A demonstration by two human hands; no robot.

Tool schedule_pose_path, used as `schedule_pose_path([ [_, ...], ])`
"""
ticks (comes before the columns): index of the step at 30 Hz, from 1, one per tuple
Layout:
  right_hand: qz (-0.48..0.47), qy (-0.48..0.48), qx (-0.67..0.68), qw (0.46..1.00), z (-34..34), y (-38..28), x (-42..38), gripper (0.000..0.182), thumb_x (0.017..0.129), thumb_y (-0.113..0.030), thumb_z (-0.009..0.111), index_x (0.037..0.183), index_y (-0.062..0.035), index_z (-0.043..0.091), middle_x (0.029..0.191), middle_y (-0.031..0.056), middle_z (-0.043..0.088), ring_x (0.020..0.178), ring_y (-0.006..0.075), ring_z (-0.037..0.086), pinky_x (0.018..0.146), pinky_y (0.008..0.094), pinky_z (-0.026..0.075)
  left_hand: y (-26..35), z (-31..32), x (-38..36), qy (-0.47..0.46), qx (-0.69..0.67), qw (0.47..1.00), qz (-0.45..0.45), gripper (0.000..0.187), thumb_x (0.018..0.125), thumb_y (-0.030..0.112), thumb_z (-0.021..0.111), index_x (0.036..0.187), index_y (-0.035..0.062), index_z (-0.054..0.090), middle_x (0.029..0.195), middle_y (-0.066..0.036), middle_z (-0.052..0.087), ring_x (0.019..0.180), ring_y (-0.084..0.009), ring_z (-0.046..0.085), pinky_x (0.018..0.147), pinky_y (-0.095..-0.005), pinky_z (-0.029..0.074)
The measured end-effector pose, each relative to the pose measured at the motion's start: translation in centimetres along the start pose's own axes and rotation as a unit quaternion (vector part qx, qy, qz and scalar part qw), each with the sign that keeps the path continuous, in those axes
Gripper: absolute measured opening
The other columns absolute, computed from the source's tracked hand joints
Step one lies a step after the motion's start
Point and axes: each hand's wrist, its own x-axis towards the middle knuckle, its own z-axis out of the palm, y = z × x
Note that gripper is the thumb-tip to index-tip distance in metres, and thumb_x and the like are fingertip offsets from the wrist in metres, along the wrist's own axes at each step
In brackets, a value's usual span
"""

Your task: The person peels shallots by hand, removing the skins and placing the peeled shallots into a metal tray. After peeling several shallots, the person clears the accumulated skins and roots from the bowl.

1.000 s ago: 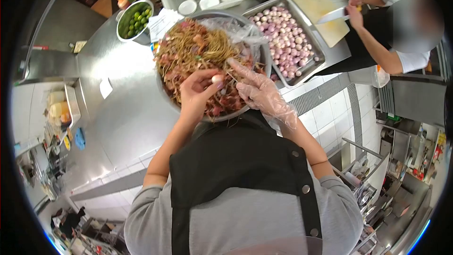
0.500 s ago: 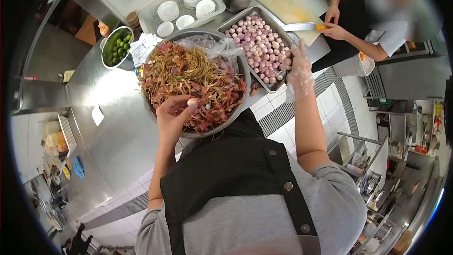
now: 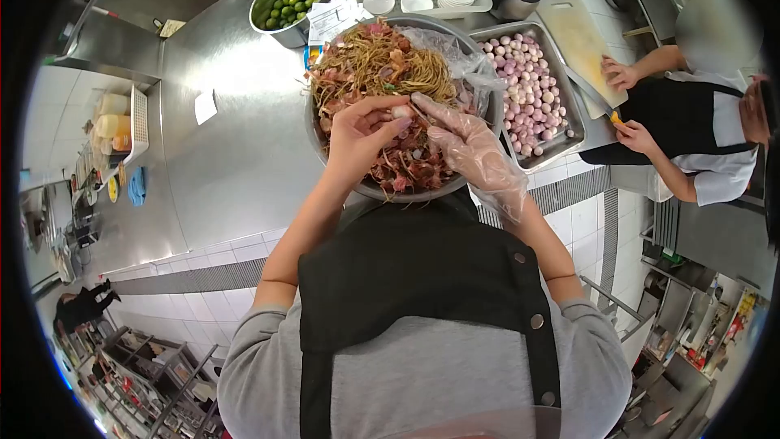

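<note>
The left hand (image 3: 357, 134) pinches a small pale shallot (image 3: 400, 112) over the big bowl (image 3: 341, 171) of skins; the gloved right hand (image 3: 471, 150) lies open-fingered beside it, holding nothing. Right of the bowl, a tray (image 3: 569, 126) already holds many peeled bulbs. Farther right, a co-worker's hands (image 3: 621, 73) work at a cutting board (image 3: 581, 36). Limes (image 3: 284, 0) sit far left on the table (image 3: 236, 154).

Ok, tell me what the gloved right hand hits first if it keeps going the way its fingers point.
Probably the small peeled shallot in the left hand; the right hand points straight at it, though depth is unclear.
</note>
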Motion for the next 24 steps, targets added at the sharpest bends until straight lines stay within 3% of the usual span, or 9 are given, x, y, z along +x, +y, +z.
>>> schedule_pose_path([
  [1,-0.005,-0.023,0.011,1.000,0.4,-0.1,0.1,0.053,0.102,-0.023,0.060,0.151,-0.0105,0.045,0.110,-0.0030,0.062,0.090,0.0049,0.051,0.082,0.0208,0.045,-0.3,0.0,0.0,0.002,0.000,1.000,-0.002,0.037,0.088,-0.003,0.073,0.124,-0.0083,0.062,0.115,-0.013,0.069,0.105,-0.0161,0.067,0.091,-0.0288,0.054],
  [5,0.017,-0.015,0.068,0.997,0.7,1.9,0.7,0.053,0.102,-0.023,0.061,0.152,-0.0122,0.045,0.097,-0.0035,0.061,0.076,0.0032,0.048,0.065,0.0194,0.042,-0.8,0.1,-0.1,0.012,-0.036,0.999,-0.014,0.036,0.087,-0.002,0.074,0.122,-0.0067,0.064,0.114,-0.013,0.070,0.101,-0.0150,0.067,0.089,-0.0285,0.055],
  [8,0.054,0.027,0.110,0.992,0.2,2.8,0.5,0.049,0.102,-0.021,0.059,0.149,-0.0123,0.049,0.082,-0.0045,0.057,0.065,0.0025,0.044,0.056,0.0187,0.037,-0.2,-0.1,-0.3,0.031,0.082,0.996,-0.010,0.030,0.087,-0.001,0.075,0.116,-0.0031,0.068,0.112,-0.011,0.070,0.099,-0.0130,0.067,0.087,-0.0277,0.056],
  [10,0.045,0.053,0.077,0.995,-0.2,3.4,0.7,0.046,0.102,-0.019,0.059,0.146,-0.0119,0.053,0.076,-0.0052,0.054,0.062,0.0026,0.043,0.054,0.0187,0.035,0.7,-0.5,0.0,0.074,0.439,0.872,0.202,0.029,0.086,0.000,0.076,0.114,-0.0012,0.070,0.113,-0.009,0.070,0.102,-0.0141,0.067,0.087,-0.0274,0.056],
  [11,0.037,0.082,0.044,0.995,-0.4,3.5,0.7,0.042,0.102,-0.018,0.059,0.144,-0.0114,0.056,0.071,-0.0060,0.051,0.060,0.0027,0.042,0.052,0.0187,0.033,0.8,-0.8,0.3,0.072,0.439,0.872,0.205,0.029,0.086,0.000,0.076,0.114,-0.0012,0.070,0.113,-0.009,0.070,0.102,-0.0141,0.067,0.087,-0.0274,0.056],
  [13,0.054,0.094,0.059,0.992,-0.7,3.2,0.3,0.040,0.102,-0.018,0.059,0.141,-0.0104,0.058,0.071,-0.0062,0.050,0.059,0.0029,0.042,0.052,0.0190,0.033,1.1,-1.1,1.0,0.081,0.210,0.969,0.101,0.026,0.087,0.001,0.075,0.113,-0.0007,0.070,0.114,-0.008,0.069,0.104,-0.0163,0.067,0.090,-0.0284,0.055],
  [14,0.073,0.105,0.075,0.989,-0.9,3.0,0.0,0.038,0.102,-0.018,0.058,0.138,-0.0094,0.061,0.070,-0.0064,0.050,0.059,0.0031,0.042,0.051,0.0192,0.033,1.5,-1.1,1.5,0.072,0.133,0.983,0.107,0.025,0.089,0.000,0.073,0.113,-0.0029,0.069,0.114,-0.010,0.070,0.104,-0.0171,0.067,0.093,-0.0290,0.054],
  [18,0.043,0.100,0.113,0.988,-1.6,3.7,-0.4,0.034,0.102,-0.016,0.057,0.135,-0.0083,0.063,0.071,-0.0069,0.050,0.059,0.0036,0.043,0.051,0.0200,0.034,3.4,0.0,3.1,0.052,-0.007,0.997,0.063,0.023,0.091,-0.002,0.070,0.113,-0.0072,0.067,0.113,-0.014,0.071,0.107,-0.0166,0.066,0.097,-0.0285,0.051],
  [24,0.031,0.119,0.127,0.984,-1.5,3.5,-1.6,0.035,0.103,-0.016,0.058,0.136,-0.0080,0.062,0.076,-0.0082,0.053,0.064,0.0027,0.044,0.053,0.0190,0.034,3.1,3.0,3.5,-0.004,-0.017,0.999,0.030,0.023,0.091,-0.002,0.069,0.113,-0.0067,0.067,0.114,-0.013,0.070,0.109,-0.0168,0.064,0.099,-0.0297,0.049],
])
